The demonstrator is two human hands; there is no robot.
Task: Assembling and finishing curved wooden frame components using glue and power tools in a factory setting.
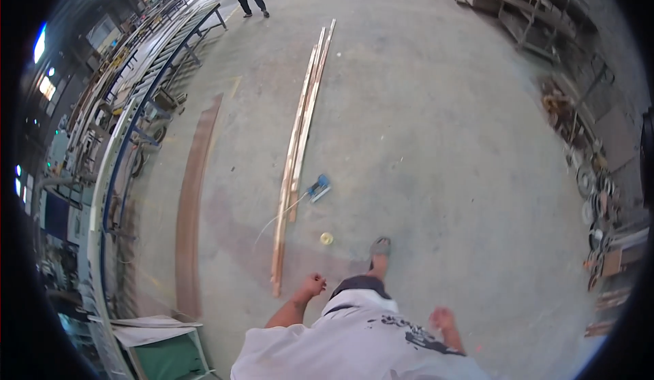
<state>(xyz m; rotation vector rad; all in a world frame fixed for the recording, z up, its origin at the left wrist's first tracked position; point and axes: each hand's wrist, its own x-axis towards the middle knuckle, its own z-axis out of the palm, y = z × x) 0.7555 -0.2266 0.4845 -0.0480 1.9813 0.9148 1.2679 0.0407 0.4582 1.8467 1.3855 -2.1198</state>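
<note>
- Left hand [313, 286]: fingers curled into a loose fist, empty, hanging just above the near end of the strips.
- Right hand [443, 319]: blurred; cannot tell how its fingers stand; holds nothing visible.
- Long thin wooden strips [300, 148]: pale, straight, bundled side by side on the concrete floor [443, 141], running away from the person.
- Blue power tool [318, 188]: lying beside the strips, white cord trailing.
- Small yellow round object [327, 238]: on the floor, near the sandalled foot [379, 249].
- Brown plank [194, 203]: flat, left of the strips.

Concrete floor [436, 148], long wooden strips [300, 141], brown board [194, 203], blue power tool [318, 188], yellow tape roll [327, 238]
</note>
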